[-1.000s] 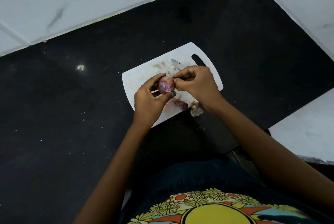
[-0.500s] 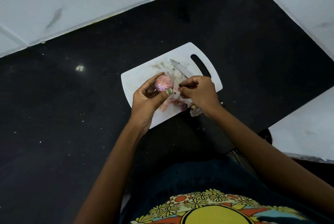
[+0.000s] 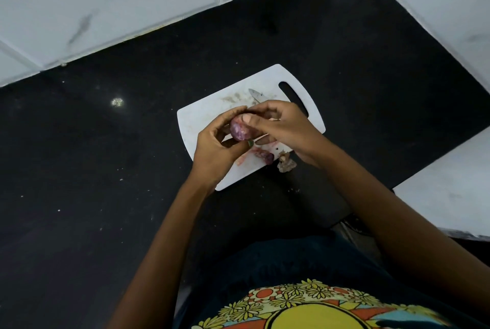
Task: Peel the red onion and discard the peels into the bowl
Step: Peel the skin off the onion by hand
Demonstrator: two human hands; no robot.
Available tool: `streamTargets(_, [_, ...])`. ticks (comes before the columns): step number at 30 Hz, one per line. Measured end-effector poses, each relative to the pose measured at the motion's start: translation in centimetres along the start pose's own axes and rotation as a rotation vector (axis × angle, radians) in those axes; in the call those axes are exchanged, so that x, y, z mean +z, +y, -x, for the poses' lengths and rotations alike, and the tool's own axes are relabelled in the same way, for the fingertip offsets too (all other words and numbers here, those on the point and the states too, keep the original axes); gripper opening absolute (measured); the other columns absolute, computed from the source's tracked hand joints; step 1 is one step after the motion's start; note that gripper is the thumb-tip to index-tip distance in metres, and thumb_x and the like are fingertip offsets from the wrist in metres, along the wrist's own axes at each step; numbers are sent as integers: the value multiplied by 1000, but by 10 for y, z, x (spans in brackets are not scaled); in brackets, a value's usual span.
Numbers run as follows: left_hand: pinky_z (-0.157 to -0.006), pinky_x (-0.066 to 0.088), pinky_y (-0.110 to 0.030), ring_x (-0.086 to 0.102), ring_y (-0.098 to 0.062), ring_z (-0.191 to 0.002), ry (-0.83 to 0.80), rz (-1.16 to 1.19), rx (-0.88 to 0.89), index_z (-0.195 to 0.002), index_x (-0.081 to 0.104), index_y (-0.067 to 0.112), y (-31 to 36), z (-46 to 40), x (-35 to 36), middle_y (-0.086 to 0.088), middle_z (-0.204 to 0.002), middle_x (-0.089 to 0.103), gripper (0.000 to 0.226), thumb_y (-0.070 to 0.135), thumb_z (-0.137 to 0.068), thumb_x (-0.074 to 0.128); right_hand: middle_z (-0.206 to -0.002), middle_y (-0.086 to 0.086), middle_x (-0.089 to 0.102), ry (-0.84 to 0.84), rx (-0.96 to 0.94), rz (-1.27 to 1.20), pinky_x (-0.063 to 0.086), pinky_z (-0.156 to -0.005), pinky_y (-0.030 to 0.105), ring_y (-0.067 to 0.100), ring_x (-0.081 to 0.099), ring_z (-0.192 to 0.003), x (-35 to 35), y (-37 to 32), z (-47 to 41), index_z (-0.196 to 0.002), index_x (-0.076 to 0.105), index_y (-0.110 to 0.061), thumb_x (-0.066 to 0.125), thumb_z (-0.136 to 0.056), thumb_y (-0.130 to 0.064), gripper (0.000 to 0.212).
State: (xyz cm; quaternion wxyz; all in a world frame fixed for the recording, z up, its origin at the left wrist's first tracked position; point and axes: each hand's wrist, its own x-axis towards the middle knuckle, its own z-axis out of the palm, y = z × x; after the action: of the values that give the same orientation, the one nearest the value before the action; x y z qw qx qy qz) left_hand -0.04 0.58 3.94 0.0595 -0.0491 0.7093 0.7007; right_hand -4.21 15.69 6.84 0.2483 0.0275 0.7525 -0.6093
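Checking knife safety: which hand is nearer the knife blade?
Right. The right hand lies just in front of the knife blade, partly over the knife; the left hand is farther off.

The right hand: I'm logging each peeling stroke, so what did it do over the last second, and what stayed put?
The right hand pulled away toward the near board edge half a second ago, then came back; its thumb presses the red onion again. The left hand kept gripping the onion throughout. The knife, loose peels and white cutting board stayed where they were.
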Motion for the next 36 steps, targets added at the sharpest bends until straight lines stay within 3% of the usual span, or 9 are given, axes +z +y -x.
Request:
streamTargets(7, [-89, 49, -18, 58, -5, -114, 41, -50, 55, -128, 50, 17, 3, 1, 2, -1, -124, 59, 66, 0, -71, 79, -106, 15, 68, -45, 70, -265, 59, -71, 30, 20, 71, -90, 3, 1, 1, -111, 62, -8, 72, -80, -8, 32])
streamTargets(12, [-84, 54, -24, 65, -11, -101, 209, -34, 16, -121, 59, 11, 2, 3, 5, -3, -113, 66, 51, 9, -75, 79, -96, 17, 63, -33, 80, -475, 59, -69, 27, 19, 67, -81, 9, 3, 4, -107, 63, -1, 65, -82, 4, 26])
streamTargets(16, [-83, 55, -25, 67, -12, -99, 200, -44, 3, -118, 61, 10, -2, 4, 3, -4, -109, 68, 47, 10, -74, 79, -97, 14, 67, -4, 38, -341, 60, -72, 30, 18, 68, -80, 10, 5, 6, -102, 65, -4, 65, -84, -1, 18])
streamTargets(21, [-81, 54, -24, 67, -12, -97, 207, -93, 2, -112, 64, 10, -4, 4, 3, -2, -105, 70, 43, 11, -72, 81, -104, 9, 68, 1, -100, -107, 58, -68, 29, 17, 69, -85, 10, 4, 8, -109, 67, -7, 74, -79, -11, 31])
streamTargets(26, [-77, 55, -23, 67, -12, -96, 125, -82, -45, -115, 62, 14, -2, 2, -1, -2, -107, 69, 46, 14, -73, 80, -89, 11, 70, 68, -98, -141, 57, -61, 25, 17, 69, -72, 11, 4, 7, -97, 68, -3, 72, -79, -2, 19])
streamTargets(28, [-64, 50, -16, 67, -7, -86, 63, -14, -104, -118, 60, 15, 1, 1, -1, 0, -103, 69, 43, 13, -78, 76, -82, 8, 70, 73, -77, -201, 56, -61, 22, 12, 69, -69, 10, 5, 7, -91, 68, -5, 70, -80, 1, 13])
streamTargets(30, [-56, 45, -18, 62, -7, -73, 16, 154, -187, -117, 60, 13, 4, 3, -1, 4, -88, 68, 34, 15, -83, 66, -79, 10, 69, 70, -56, -275, 55, -60, 20, 12, 68, -67, 10, 5, 6, -91, 68, -1, 68, -81, 3, 11])
streamTargets(32, [-55, 41, -22, 58, -9, -68, 4, 316, -246, -117, 61, 9, 5, 4, -1, 4, -80, 64, 33, 16, -85, 53, -78, 13, 68, 87, -24, -351, 55, -59, 20, 13, 68, -64, 10, 5, 6, -92, 66, 4, 66, -81, 4, 12])
streamTargets(36, [-57, 40, -22, 55, -11, -69, 15, 492, -318, -112, 62, 12, 10, 6, -1, 0, -85, 61, 28, 14, -96, 39, -77, 14, 68, 177, 25, -364, 57, -59, 21, 14, 68, -59, 9, 10, 5, -90, 65, 4, 66, -82, 5, 8])
